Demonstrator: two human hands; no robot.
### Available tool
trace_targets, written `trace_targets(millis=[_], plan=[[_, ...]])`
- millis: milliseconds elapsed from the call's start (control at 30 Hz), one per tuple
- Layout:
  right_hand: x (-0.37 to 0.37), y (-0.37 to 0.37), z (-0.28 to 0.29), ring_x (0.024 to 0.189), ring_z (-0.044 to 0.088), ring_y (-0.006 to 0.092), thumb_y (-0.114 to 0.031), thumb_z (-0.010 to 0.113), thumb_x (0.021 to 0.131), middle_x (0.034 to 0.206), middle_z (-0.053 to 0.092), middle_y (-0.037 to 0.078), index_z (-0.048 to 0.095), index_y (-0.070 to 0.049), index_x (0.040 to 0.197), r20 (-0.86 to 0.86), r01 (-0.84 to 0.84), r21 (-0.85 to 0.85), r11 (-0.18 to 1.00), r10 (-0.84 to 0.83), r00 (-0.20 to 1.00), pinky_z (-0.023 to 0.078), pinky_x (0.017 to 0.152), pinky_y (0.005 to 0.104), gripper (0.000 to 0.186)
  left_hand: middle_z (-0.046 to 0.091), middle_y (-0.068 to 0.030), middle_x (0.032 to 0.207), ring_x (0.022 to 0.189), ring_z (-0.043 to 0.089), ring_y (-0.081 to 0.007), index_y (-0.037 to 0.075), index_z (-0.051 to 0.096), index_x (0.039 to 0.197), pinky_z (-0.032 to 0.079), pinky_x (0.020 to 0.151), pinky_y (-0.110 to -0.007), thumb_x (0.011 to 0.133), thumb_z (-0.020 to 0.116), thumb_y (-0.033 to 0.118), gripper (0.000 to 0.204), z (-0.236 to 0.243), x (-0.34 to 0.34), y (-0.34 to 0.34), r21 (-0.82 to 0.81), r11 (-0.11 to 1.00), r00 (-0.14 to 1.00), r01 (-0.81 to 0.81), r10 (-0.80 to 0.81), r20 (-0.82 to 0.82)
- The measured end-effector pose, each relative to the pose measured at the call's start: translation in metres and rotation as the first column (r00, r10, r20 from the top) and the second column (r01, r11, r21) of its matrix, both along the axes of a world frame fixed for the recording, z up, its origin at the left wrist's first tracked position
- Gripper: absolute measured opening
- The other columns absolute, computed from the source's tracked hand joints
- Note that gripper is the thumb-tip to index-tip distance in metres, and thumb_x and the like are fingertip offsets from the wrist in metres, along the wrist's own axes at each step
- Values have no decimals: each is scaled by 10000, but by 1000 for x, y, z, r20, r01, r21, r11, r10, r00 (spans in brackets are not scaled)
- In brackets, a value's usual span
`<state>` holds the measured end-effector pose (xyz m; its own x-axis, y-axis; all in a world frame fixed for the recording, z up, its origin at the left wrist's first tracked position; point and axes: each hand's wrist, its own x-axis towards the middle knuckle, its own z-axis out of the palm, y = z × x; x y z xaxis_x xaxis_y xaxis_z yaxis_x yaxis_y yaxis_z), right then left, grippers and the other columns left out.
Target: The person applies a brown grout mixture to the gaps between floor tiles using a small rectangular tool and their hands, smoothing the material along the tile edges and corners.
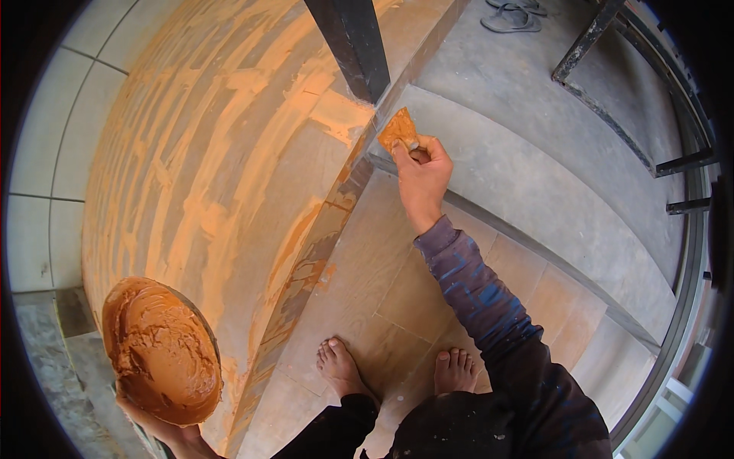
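Note:
My left hand [170, 434] grips the underside of a round bowl [162, 350] at the lower left; its fingers are mostly hidden below it. Thick orange-brown paste fills the bowl. Held out ahead, my right hand [425, 174] pinches a small, roughly square, paste-coated spreader [398, 129] between thumb and fingers. The spreader is beside the raised tiled edge, close to the foot of a dark post; whether it touches the edge I cannot tell. Wood-look tiles [260, 145] on the raised surface to the left carry many orange paste streaks.
A black metal post [353, 50] rises from the ledge's corner. To the right lie a grey concrete step [520, 168] and a dark metal railing [612, 115]. Grey sandals [511, 17] lie at the far right. My bare feet [342, 369] stand on lower wood-look tiles.

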<state>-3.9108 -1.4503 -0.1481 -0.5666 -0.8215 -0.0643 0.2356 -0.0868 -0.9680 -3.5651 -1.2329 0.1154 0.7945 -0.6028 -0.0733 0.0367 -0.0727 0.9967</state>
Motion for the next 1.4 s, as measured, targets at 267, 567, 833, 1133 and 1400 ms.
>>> trace_targets(millis=[267, 567, 833, 1133, 1400], plan=[[25, -20, -15, 846, 656, 231, 24, 758, 763, 952, 607, 112, 621, 21, 932, -249, 205, -106, 973, -226, 942, 511, 715, 309, 217, 459, -73, 1549, 1421, 458, -270, 151, 437, 1517, 421, 1169, -491, 1084, 365, 544, 590, -14, -26, -8, 105, 979, 940, 173, -196, 279], [9, -26, -15, 820, 656, 261, 25, 757, 755, 937, 595, 114, 627, 10, 928, -293, 166, -92, 982, -186, 938, 515, 636, 338, 217, 444, -76, 1561, 1429, 445, -276, 150, 437, 1520, 402, 1183, -490, 1079, 374, 558, 604, -26, -37, -31, -24, 999, 994, -37, 34, -99], [20, -42, -31, 818, 640, 266, 42, 744, 756, 957, 588, 114, 654, 17, 976, -311, 198, -115, 973, -224, 923, 518, 674, 348, 240, 441, -74, 1572, 1438, 435, -287, 154, 453, 1514, 403, 1182, -494, 1068, 388, 584, 624, -37, -33, -42, -28, 999, 988, -30, 26, -150], [31, -43, -30, 812, 624, 271, 25, 742, 754, 929, 578, 116, 659, 25, 961, -256, 203, -81, 976, -217, 942, 501, 698, 366, 223, 460, -60, 1561, 1432, 445, -273, 159, 466, 1508, 406, 1178, -489, 1069, 380, 566, 604, -43, -24, -43, -21, 998, 994, -57, 55, -96], [29, -33, -17, 715, 610, 221, -9, 761, 741, 889, 589, 94, 714, 17, 1055, -268, 124, 60, 991, -103, 958, 495, 674, 363, 318, 463, -72, 1557, 1426, 450, -278, 148, 459, 1514, 414, 1170, -493, 1058, 387, 583, 634, -49, -8, -40, -2, 999, 998, -45, 45, -53]])
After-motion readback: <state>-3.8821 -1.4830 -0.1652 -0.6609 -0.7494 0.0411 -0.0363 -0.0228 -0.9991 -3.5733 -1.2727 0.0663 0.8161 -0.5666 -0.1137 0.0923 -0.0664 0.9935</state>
